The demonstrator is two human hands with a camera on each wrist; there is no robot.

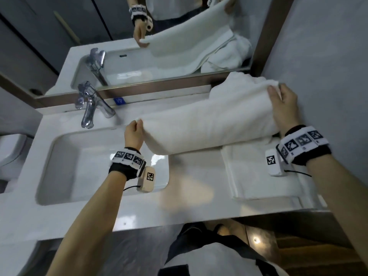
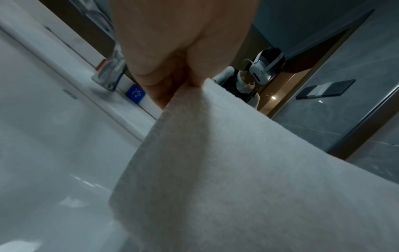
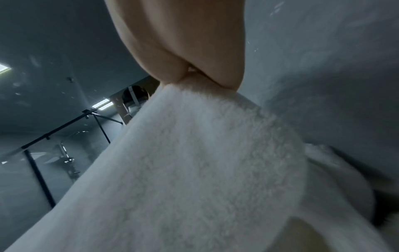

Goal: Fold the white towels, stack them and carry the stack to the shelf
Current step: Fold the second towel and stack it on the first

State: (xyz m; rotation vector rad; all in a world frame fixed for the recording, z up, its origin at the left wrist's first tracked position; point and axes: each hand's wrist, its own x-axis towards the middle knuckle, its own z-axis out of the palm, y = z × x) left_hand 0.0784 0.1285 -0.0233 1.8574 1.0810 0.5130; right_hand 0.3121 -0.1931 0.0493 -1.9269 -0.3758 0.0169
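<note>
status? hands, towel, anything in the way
Left hand and right hand each pinch an end of the towel, held above the counter. Folded towel lies below right. Sink open below left end.

Faucet (image 1: 90, 104) behind open sink basin (image 1: 65, 162)

Held towel (image 1: 209, 124): right end hidden under the right hand (image 1: 284, 108); its hanging fold covers part of the folded towel (image 1: 258, 172) on the worktop (image 1: 189, 212). Loose towel heap (image 1: 237, 80) behind: shape and count cannot be told. Left hand (image 2: 172, 51), left wrist view: cut off by the top edge, fingers (image 2: 146, 75) mostly hidden behind cloth. Right wrist view: fingertips buried in pile, towel runs off the bottom edge. Tap (image 1: 89, 106): blurred. Toilet (image 1: 10, 150): cut off at the left edge.
</note>
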